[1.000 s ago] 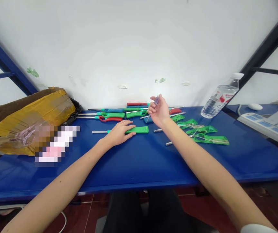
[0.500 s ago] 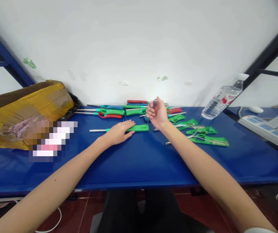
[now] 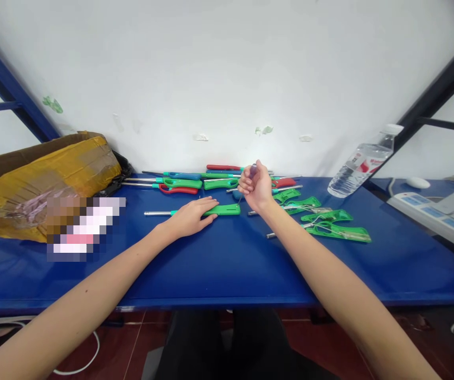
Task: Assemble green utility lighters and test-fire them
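A long-necked gas lighter (image 3: 227, 210) with a green handle and a metal tube lies across the blue table. My left hand (image 3: 194, 216) holds it down, palm over the middle of the handle and thumb on the near side. Closed in a fist, my right hand (image 3: 259, 189) grips a screwdriver (image 3: 254, 169) by its purplish handle. Its thin shaft slants down to the right end of the green handle; whether the tip touches cannot be made out. Just right of my right wrist are several opened green lighter shells (image 3: 340, 231) with metal tubes and inner parts exposed.
Several whole lighters (image 3: 181, 183) in green, red and blue lie along the wall. A taped cardboard box (image 3: 45, 184) stands at the left, beside a blurred-out patch. At the right are a tilted water bottle (image 3: 359, 163), a power strip (image 3: 433, 211) and a white oval object (image 3: 417, 182).
The whole view has shifted slightly. Both hands stay at nearly the same places on the lighter and screwdriver, and the right fist is still upright.
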The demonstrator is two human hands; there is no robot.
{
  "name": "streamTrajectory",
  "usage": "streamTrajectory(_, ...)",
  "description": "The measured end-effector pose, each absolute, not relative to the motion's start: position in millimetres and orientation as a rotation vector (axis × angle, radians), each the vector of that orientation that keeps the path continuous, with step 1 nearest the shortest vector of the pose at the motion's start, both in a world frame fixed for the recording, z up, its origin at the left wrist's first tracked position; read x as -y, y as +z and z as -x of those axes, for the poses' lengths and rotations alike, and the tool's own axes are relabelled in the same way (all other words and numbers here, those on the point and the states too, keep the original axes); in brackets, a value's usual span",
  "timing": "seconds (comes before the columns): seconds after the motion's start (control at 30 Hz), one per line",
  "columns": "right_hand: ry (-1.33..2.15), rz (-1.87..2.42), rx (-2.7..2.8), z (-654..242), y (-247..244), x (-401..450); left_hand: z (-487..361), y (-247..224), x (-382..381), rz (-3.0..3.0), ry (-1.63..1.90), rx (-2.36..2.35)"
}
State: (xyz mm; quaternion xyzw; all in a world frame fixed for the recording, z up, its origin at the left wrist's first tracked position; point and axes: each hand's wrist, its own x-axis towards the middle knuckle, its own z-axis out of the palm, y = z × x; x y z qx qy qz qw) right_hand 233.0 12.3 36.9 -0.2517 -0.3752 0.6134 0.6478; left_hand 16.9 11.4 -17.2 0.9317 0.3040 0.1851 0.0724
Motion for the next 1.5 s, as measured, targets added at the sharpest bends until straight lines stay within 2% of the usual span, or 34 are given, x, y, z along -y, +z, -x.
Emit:
streamTrajectory(0.77,1.395,0.563,0.884,-234,35,-12,-18,-16,-11,-2.796,0.552,-0.919)
streamTrajectory(1.2,1.296,0.56,1.163,-226,37,-3,-17,-17,-11,-2.798,0.549,-0.939)
streamTrajectory(1.5,1.358,0.572,1.048,-228,47,-2,-16,-19,-13,-2.659,0.706,-1.052)
